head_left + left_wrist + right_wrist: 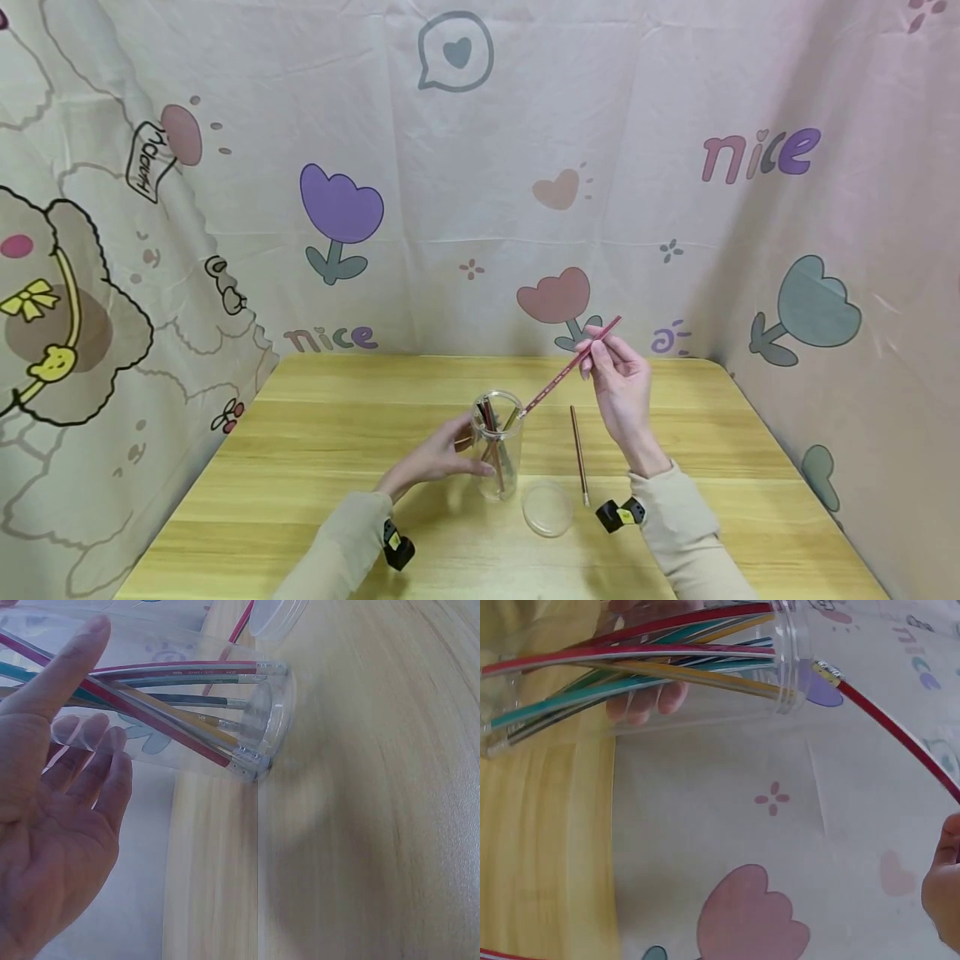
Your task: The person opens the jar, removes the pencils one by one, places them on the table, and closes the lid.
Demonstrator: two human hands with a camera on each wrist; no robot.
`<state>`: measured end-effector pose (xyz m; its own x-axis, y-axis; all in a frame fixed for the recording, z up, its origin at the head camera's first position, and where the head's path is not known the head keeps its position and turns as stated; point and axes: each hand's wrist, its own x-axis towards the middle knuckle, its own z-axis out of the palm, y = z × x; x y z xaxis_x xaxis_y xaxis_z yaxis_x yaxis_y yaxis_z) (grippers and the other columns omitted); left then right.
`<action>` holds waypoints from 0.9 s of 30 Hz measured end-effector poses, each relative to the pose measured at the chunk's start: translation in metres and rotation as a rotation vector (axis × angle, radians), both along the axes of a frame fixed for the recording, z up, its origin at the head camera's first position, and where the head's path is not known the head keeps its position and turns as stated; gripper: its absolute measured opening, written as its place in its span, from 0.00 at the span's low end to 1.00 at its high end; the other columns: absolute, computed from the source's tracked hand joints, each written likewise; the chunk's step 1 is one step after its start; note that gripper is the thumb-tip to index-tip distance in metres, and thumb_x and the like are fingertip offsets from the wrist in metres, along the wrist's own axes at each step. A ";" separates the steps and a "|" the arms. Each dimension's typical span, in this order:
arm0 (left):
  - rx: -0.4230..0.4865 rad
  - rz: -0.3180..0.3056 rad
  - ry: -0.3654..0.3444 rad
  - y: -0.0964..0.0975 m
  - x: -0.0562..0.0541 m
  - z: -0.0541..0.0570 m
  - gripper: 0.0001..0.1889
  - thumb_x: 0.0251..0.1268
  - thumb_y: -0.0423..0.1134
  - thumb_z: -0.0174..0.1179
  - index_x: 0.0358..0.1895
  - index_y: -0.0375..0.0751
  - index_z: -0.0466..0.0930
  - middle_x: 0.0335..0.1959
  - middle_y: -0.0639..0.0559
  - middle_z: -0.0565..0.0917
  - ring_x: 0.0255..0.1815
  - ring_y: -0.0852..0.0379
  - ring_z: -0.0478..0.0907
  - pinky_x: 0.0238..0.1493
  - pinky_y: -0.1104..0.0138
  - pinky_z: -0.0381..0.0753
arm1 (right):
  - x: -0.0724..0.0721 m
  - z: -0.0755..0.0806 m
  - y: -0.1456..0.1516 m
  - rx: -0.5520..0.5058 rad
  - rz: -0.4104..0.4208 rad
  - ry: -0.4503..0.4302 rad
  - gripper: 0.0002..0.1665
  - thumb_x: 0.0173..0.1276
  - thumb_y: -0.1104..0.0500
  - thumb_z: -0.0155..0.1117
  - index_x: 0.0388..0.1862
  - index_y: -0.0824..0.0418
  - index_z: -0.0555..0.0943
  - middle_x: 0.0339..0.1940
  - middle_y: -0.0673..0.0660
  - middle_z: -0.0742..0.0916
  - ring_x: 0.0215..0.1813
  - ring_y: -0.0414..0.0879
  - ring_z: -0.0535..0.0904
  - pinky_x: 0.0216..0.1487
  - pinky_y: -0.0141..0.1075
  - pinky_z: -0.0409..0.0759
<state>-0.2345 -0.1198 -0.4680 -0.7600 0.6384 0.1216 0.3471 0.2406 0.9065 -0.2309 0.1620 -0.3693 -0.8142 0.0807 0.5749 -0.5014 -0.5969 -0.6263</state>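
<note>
A clear jar [508,482] stands upright on the table, with several coloured pencils [667,649] leaning inside, their eraser ends [244,765] at the bottom. My left hand [442,454] holds the jar from its left side, thumb in front and fingers behind. Up and to the right, my right hand [621,387] pinches a red pencil [561,380] near its upper end. This pencil slants down to the left, and its eraser end [827,673] is just outside the jar's mouth, close to the rim [789,656].
Right of the jar a round clear lid [547,510] lies flat on the wooden table [315,442]. Beyond it lies another red pencil [578,454], its eraser end towards me. A printed cloth [465,167] hangs behind the table and along both sides.
</note>
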 end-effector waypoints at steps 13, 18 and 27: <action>0.022 -0.013 0.004 0.000 -0.002 -0.001 0.44 0.56 0.36 0.74 0.76 0.38 0.61 0.73 0.38 0.71 0.76 0.37 0.66 0.79 0.45 0.64 | -0.004 -0.014 0.013 -0.049 -0.095 -0.213 0.09 0.68 0.71 0.65 0.43 0.64 0.88 0.32 0.56 0.92 0.30 0.41 0.84 0.28 0.25 0.83; 0.021 -0.011 0.009 0.000 -0.001 -0.002 0.44 0.57 0.35 0.73 0.76 0.38 0.61 0.73 0.38 0.71 0.76 0.37 0.66 0.79 0.44 0.63 | -0.010 -0.030 0.018 0.010 -0.129 -0.295 0.10 0.68 0.72 0.64 0.42 0.63 0.88 0.31 0.55 0.92 0.29 0.40 0.83 0.27 0.25 0.82; 0.015 -0.003 -0.005 0.001 0.000 -0.001 0.41 0.57 0.37 0.74 0.74 0.41 0.65 0.73 0.40 0.72 0.76 0.37 0.66 0.79 0.42 0.63 | -0.016 -0.056 0.023 0.097 -0.197 -0.412 0.16 0.69 0.71 0.63 0.38 0.51 0.90 0.30 0.49 0.92 0.28 0.36 0.81 0.28 0.24 0.81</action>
<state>-0.2346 -0.1184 -0.4687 -0.7587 0.6388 0.1279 0.3437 0.2256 0.9116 -0.2467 0.1851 -0.4252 -0.9508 0.2186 0.2193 -0.2971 -0.4445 -0.8451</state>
